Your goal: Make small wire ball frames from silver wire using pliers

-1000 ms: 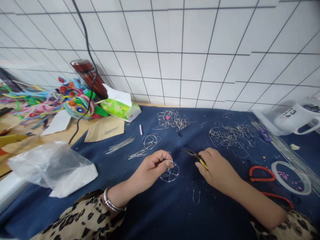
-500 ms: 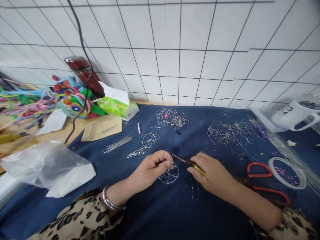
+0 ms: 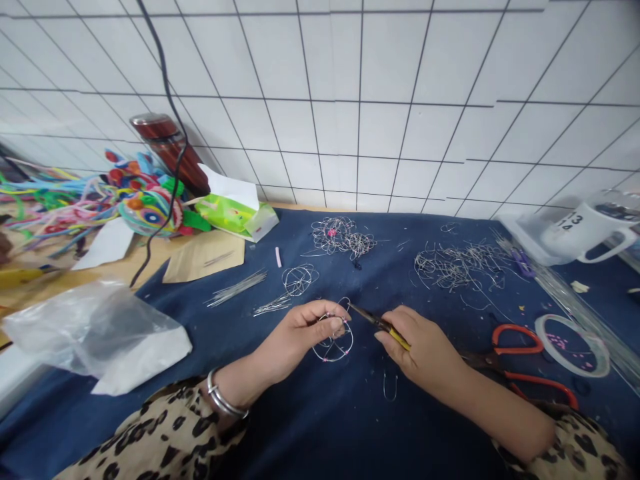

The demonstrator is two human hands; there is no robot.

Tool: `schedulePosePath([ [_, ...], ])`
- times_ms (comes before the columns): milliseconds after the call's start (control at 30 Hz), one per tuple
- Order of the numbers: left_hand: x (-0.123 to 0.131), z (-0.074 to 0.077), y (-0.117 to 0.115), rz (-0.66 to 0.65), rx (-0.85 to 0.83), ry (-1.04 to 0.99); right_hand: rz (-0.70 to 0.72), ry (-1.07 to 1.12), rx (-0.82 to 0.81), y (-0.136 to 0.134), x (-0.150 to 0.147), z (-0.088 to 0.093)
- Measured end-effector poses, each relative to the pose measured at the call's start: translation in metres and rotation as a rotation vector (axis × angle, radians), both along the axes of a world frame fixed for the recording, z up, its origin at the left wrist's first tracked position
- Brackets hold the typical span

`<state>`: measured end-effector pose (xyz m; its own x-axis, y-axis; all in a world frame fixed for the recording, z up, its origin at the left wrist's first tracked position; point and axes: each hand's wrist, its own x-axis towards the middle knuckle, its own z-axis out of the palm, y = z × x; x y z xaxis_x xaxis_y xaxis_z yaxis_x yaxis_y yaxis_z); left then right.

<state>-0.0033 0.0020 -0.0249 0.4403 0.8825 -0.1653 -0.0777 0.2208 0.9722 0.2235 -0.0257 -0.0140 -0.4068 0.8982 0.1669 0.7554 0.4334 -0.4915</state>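
Between thumb and fingers, my left hand (image 3: 305, 331) pinches a round wire ring (image 3: 333, 361) with thin cross wires and small pink beads. A small wire loop stands up from the ring's top edge. My right hand (image 3: 417, 341) is closed around yellow-handled pliers (image 3: 380, 323), whose dark, narrow jaws point left at that loop. Whether the jaw tips touch the wire, I cannot tell. Below the pliers a bent U-shaped wire (image 3: 390, 387) lies on the blue cloth (image 3: 345, 427). Another wire ring (image 3: 299, 279) rests beyond my left hand.
Straight wires (image 3: 237, 288) lie at the left, near a plastic bag (image 3: 100, 333). Tangled wire pieces (image 3: 460, 265) and a wire heap (image 3: 343, 237) lie farther back. At the right are red-handled scissors (image 3: 517, 339), a round lid (image 3: 573, 345) with pink beads, and a white mug (image 3: 580, 230).
The beaded ring has turned in my left fingers, and its face and small top loop show more. The pliers' tips have shifted slightly right of the loop.
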Motion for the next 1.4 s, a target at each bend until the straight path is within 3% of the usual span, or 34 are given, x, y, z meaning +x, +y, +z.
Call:
schedulePosePath([
  [500, 0.0021, 0.0024, -0.0013, 0.041, 0.048, 0.018, -0.019, 0.021, -0.024, -0.0032, -0.0042, 0.0023],
  [833, 0.0009, 0.0022, -0.0019, 0.067, 0.202, 0.115, 0.065, 0.057, -0.097, -0.0039, -0.0036, 0.0039],
  [1067, 0.0002, 0.0051, -0.0032, 0.014, 0.213, 0.153, 0.076, -0.031, 0.009, -0.0052, -0.0037, 0.0047],
  [1400, 0.0009, 0.0040, -0.0030, 0.042, 0.186, 0.167, 0.064, -0.226, 0.216, -0.0063, -0.0065, -0.0010],
])
